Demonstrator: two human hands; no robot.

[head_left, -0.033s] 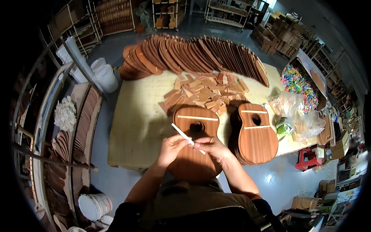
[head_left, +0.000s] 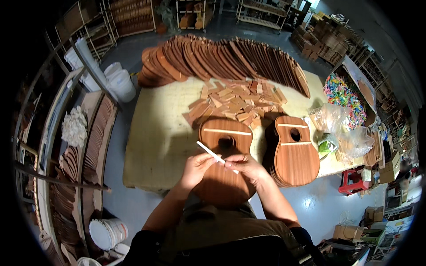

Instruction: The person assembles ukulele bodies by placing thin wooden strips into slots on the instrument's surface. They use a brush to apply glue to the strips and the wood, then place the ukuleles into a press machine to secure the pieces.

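Observation:
Between both hands, over the near guitar-shaped wooden plate (head_left: 224, 188), I hold a thin white strip (head_left: 206, 148) at a slant. My left hand (head_left: 195, 170) pinches it near the middle. Close beside it, the closed fingers of my right hand (head_left: 245, 166) grip its lower part, partly hiding that end. The plate below has a round sound hole (head_left: 226, 142) and a pale wooden brace (head_left: 227, 131) across its upper part. To the right stands a stack of similar plates (head_left: 296, 165); its top one bears two pale braces, above and below the hole.
Small wood pieces (head_left: 242, 99) lie heaped on the table (head_left: 146, 150) behind the plates. Beyond them leans a long row of curved plates (head_left: 213, 57). Plastic bags (head_left: 355, 144) and a box of colourful bits (head_left: 344, 99) sit right; a red stool (head_left: 350, 184) stands below.
My right hand has shifted slightly along the strip and now covers more of its lower end. My left hand keeps its pinch.

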